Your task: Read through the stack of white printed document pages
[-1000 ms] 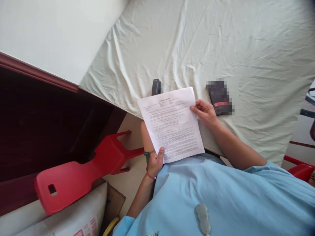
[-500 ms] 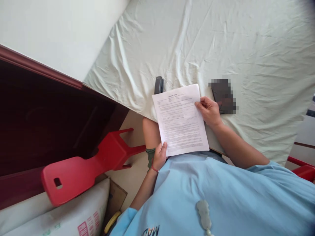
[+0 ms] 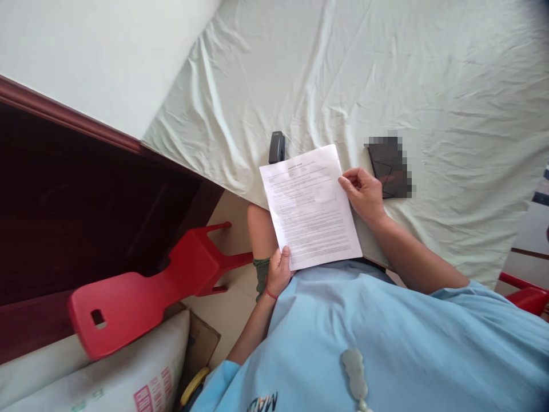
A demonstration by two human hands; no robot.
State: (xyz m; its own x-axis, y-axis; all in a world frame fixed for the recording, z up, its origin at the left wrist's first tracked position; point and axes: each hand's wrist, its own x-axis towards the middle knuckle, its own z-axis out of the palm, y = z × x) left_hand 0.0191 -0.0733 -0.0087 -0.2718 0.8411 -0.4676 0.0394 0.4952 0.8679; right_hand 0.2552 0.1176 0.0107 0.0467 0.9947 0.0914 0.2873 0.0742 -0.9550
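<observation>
A printed sheet of paper (image 3: 311, 214), covered in dense lines of text, is tilted above my lap and over the table's near edge. My left hand (image 3: 280, 269) grips its lower left corner, thumb on top, the other fingers hidden beneath. At the upper right edge, my right hand (image 3: 363, 193) pinches the paper between thumb and fingertips; only a sliver of the margin lies under the thumb. Just beyond the paper's top edge, a black stapler (image 3: 277, 147) rests on the pale tablecloth (image 3: 377, 86).
Right of my right hand lies a dark, partly pixelated flat object (image 3: 388, 167). A red plastic chair (image 3: 124, 312) stands at the left beside a dark wooden panel (image 3: 86, 217). White printed sacks (image 3: 141, 366) lie at lower left. Another red seat (image 3: 529, 300) shows at the right edge.
The paper's top has swung slightly left. My right thumb now overlaps less of its right edge. My left hand keeps its hold at the lower corner.
</observation>
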